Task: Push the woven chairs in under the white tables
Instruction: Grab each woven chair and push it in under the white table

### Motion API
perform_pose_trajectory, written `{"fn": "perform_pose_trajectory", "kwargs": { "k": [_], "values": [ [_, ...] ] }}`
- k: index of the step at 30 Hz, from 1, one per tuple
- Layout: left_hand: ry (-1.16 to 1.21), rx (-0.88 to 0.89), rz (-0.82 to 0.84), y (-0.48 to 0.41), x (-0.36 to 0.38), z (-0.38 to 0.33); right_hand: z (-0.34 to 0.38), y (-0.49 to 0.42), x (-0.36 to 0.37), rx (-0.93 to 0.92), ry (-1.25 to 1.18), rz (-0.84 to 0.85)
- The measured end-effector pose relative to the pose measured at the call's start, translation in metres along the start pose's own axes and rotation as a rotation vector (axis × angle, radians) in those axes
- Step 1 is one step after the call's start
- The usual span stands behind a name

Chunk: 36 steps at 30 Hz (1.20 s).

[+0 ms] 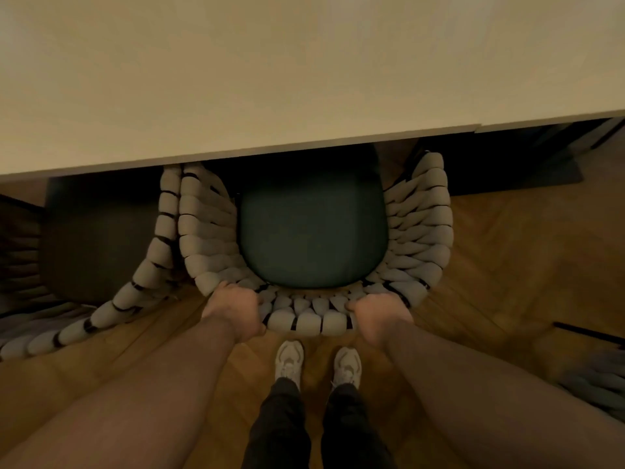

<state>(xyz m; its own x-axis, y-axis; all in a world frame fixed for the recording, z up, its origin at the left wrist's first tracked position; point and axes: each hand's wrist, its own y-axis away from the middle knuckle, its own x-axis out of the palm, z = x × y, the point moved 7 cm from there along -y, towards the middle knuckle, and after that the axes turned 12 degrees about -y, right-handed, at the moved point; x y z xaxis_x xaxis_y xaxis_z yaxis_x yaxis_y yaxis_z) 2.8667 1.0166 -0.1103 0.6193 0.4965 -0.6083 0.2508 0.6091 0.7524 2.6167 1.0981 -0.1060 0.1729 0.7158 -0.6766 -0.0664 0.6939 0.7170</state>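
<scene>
Woven chair (203, 238) sits front-first at the white table (236, 79), the biggest thing in view, whose near edge already covers the front of the dark green seat cushion (311, 231) and the tips of both woven arms; the rear of the seat and the curved backrest stick out toward the person, so my read is push partway, not done. Chair faces square to the table edge, likely so the arms go under without catching. Second woven chair (148, 272) is just beside it on the left, rims touching or nearly, can't tell which; it looks angled and could rub as this one goes in. Left hand (235, 309) and right hand (378, 316) both grip the top rim of the backrest, one toward each end of the curve, fingers curled over the padded weave; a wide even hold suits a straight shove with no twist. Surface: wooden floor (507, 248), herringbone-looking boards, smooth, so the legs should slide; chair legs hidden. Seam near the right end of the tabletop suggests a second table (558, 79) butted on. Dim warm light, dark under the table. White shoes (289, 362) planted just behind the chair, dark trousers above
</scene>
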Motion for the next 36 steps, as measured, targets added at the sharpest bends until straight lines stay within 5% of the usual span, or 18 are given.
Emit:
{"fn": "perform_pose_trajectory", "kwargs": {
  "k": [10,24,36],
  "values": [
    [0.076,-0.058,0.007,-0.024,-0.030,0.003,-0.019,-0.032,-0.040,-0.008,0.125,-0.021],
    [0.047,-0.084,0.084,-0.019,-0.029,-0.007,-0.020,-0.012,-0.031,0.070,-0.042,-0.164],
    [0.181,0.083,-0.043,0.037,-0.091,-0.042,-0.027,0.101,-0.021,0.200,-0.595,-0.284]
  ]
}}
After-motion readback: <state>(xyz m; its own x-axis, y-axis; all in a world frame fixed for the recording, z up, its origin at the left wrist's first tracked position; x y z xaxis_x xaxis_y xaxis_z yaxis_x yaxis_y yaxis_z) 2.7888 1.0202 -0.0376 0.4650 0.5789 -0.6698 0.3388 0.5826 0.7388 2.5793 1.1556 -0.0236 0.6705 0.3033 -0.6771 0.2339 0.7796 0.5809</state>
